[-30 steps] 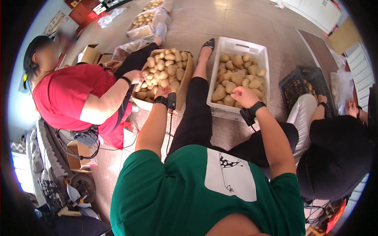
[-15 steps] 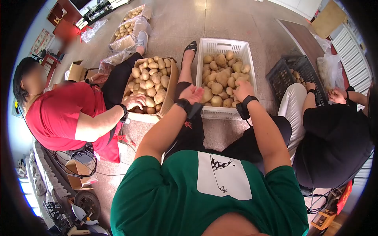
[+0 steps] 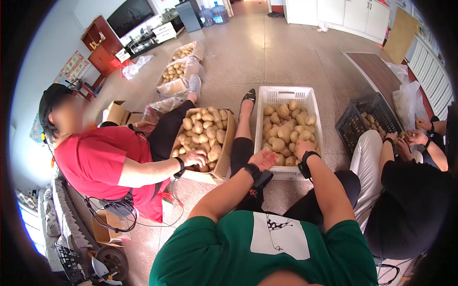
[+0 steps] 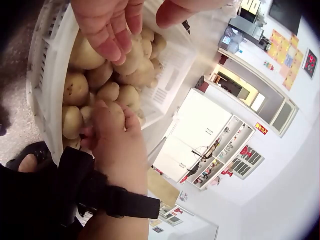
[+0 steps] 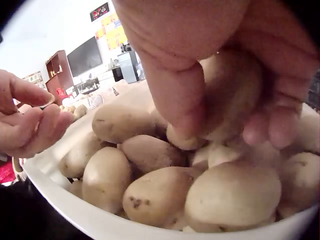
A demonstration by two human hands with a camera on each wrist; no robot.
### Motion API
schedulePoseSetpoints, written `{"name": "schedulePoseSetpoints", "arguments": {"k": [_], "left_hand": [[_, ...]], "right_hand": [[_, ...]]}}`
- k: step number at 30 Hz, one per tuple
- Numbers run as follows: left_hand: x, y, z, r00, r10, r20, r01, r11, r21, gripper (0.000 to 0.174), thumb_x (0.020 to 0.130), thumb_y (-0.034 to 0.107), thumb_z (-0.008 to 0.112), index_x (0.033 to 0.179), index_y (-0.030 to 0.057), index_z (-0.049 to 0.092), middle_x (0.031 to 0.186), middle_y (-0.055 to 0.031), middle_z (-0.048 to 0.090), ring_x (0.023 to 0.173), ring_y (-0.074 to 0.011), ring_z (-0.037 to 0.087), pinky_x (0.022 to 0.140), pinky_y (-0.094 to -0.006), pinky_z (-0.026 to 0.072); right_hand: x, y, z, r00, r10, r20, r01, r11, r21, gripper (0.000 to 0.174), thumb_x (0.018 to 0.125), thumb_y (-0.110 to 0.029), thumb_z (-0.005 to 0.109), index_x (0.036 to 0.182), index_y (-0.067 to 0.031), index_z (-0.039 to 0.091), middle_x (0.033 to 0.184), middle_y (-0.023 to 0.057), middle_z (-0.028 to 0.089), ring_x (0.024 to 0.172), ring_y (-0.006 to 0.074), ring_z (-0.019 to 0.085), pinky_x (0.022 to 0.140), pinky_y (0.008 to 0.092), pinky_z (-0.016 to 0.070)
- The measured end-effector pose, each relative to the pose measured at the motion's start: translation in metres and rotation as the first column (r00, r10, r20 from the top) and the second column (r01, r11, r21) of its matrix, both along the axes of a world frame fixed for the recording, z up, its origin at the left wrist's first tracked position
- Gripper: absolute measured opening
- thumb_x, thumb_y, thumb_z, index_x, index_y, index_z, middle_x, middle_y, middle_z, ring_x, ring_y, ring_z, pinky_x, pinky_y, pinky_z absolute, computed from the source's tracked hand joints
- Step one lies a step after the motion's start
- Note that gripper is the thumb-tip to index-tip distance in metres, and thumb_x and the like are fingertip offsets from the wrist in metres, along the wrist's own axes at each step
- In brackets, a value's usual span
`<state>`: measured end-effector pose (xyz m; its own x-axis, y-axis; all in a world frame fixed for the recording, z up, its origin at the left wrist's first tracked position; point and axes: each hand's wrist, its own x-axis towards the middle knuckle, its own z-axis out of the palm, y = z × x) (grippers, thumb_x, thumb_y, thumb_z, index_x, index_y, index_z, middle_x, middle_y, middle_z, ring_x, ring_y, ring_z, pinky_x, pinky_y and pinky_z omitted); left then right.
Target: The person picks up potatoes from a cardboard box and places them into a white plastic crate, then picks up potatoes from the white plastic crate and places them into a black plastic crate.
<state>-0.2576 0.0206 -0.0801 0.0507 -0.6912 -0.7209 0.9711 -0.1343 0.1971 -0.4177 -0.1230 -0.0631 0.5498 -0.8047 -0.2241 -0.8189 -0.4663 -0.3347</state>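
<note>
A white plastic crate [image 3: 310, 101] full of potatoes [image 3: 285, 131] stands on the floor between my legs. My right hand [image 3: 303, 148] is down at its near right side. In the right wrist view, thumb and fingers grip a potato [image 5: 232, 92] just above the others. My left hand [image 3: 263, 158] hangs over the crate's near left corner, palm turned up and fingers loosely bent, with nothing in it. Several potatoes in front of the right hand show whole in the right wrist view, one with dark spots [image 5: 139, 202].
Left of my leg stands a cardboard box [image 3: 228, 151] of potatoes, where a person in red [image 3: 105, 157] has a hand. On the right is a dark crate [image 3: 350, 117] with potatoes, beside other people's hands. More boxed potatoes [image 3: 174, 72] stand farther back.
My left hand has left the cardboard box and moved right to the white crate. My right hand has lowered into the potatoes and grips one. The head view has tilted up.
</note>
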Motion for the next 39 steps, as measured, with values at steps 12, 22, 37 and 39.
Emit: {"name": "schedulePoseSetpoints", "arguments": {"k": [12, 22, 37, 39], "left_hand": [[-0.022, 0.007, 0.026, 0.995, -0.041, 0.088, 0.052, 0.99, -0.13, 0.027, 0.09, 0.027, 0.045, 0.1, 0.0019, 0.046, 0.098, -0.0136, 0.05, 0.088, -0.0293, 0.054, 0.08, -0.0413, 0.0484], [0.024, 0.0, -0.013, 0.991, -0.077, -0.109, 0.054, 0.977, -0.206, 0.022, 0.086, 0.022, 0.05, 0.087, 0.0, 0.048, 0.07, -0.0074, 0.05, 0.061, -0.016, 0.051, 0.045, -0.0216, 0.0418], [0.097, 0.062, -0.03, 0.948, 0.289, -0.136, -0.287, 0.957, 0.034, 0.02, 0.081, 0.017, 0.059, 0.082, 0.0033, 0.044, 0.065, -0.0052, 0.047, 0.046, -0.0145, 0.046, 0.037, -0.0208, 0.0401], [0.105, 0.072, -0.034, 0.94, 0.328, -0.099, -0.323, 0.945, 0.056, 0.019, 0.082, 0.017, 0.058, 0.083, 0.0042, 0.043, 0.065, -0.0051, 0.047, 0.044, -0.0143, 0.044, 0.036, -0.021, 0.0395]], "right_hand": [[0.016, 0.046, 0.062, 0.814, 0.168, 0.556, -0.293, 0.945, 0.143, 0.029, 0.075, -0.02, 0.063, 0.098, -0.0018, 0.057, 0.082, 0.0106, 0.061, 0.078, 0.0211, 0.058, 0.071, 0.0304, 0.0457], [0.006, 0.04, 0.071, 0.778, 0.144, 0.611, -0.276, 0.953, 0.128, 0.023, 0.078, -0.021, 0.061, 0.092, -0.0024, 0.059, 0.076, 0.0085, 0.062, 0.071, 0.0198, 0.059, 0.065, 0.0301, 0.0458], [0.012, 0.038, 0.068, 0.823, 0.136, 0.552, -0.327, 0.908, 0.263, 0.026, 0.08, -0.022, 0.06, 0.096, -0.0005, 0.058, 0.084, 0.0098, 0.063, 0.076, 0.0189, 0.06, 0.069, 0.0296, 0.0463], [0.012, 0.038, 0.068, 0.832, 0.155, 0.532, -0.333, 0.907, 0.257, 0.026, 0.08, -0.022, 0.06, 0.095, -0.0012, 0.059, 0.084, 0.0091, 0.063, 0.077, 0.0186, 0.06, 0.07, 0.0294, 0.0461]]}}
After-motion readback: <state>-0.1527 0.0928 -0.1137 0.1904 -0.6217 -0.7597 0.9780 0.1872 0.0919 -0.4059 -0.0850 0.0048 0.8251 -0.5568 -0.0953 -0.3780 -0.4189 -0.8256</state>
